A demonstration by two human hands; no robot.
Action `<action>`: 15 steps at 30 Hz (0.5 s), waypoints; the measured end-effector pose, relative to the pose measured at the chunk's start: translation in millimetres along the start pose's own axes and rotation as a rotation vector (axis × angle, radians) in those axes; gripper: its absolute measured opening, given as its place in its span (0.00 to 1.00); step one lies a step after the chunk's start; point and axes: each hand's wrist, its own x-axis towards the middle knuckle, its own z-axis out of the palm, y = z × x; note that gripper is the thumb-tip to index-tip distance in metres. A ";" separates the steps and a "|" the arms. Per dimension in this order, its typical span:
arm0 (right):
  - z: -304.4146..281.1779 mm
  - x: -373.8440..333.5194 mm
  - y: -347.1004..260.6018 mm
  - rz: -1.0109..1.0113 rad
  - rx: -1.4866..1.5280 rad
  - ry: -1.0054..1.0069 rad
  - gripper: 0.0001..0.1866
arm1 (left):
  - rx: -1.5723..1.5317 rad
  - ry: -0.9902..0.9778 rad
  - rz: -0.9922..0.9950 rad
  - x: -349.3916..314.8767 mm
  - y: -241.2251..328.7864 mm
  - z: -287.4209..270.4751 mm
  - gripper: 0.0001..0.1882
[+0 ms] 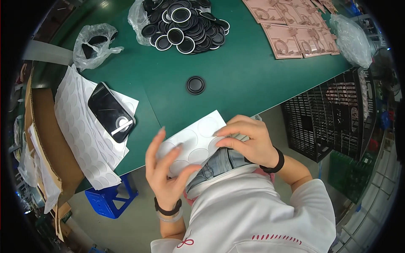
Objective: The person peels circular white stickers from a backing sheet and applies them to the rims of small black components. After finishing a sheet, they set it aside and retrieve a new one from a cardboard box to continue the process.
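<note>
A white sheet of round die-cut stickers (197,140) hangs tilted at the table's near edge, above my lap. My right hand (253,139) pinches its right side between thumb and fingers. Over the sheet's left end, my left hand (166,170) has its fingers spread apart; whether they touch the paper I cannot tell. Beyond the sheet, a single black ringed disc (195,84) lies flat on the green table (160,78). Farther back is a heap of similar black discs (175,36), several with white rims.
At left, a phone (110,111) rests on more sticker sheets (74,114), beside a cardboard box (59,147). Plastic bags (90,48) lie farther back. Pink moulded trays (291,36) occupy the far right. Below the right edge stand black crates (325,114); a blue stool (107,200) is lower left.
</note>
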 end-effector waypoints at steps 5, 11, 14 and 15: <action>-5.5 -5.5 0.4 0.076 0.039 0.004 0.11 | 0.050 -0.235 -0.296 -2.9 11.5 -10.2 0.22; -11.0 -1.9 -5.2 -0.006 -0.082 0.021 0.09 | 0.182 -0.303 -0.348 9.2 27.4 -13.7 0.17; -12.6 2.8 -2.6 -0.063 -0.017 0.022 0.08 | 0.440 -0.368 -0.142 22.8 40.1 -17.2 0.17; -12.6 3.8 -1.8 -0.093 0.016 0.022 0.07 | 0.523 -0.320 -0.045 28.2 44.9 -16.8 0.15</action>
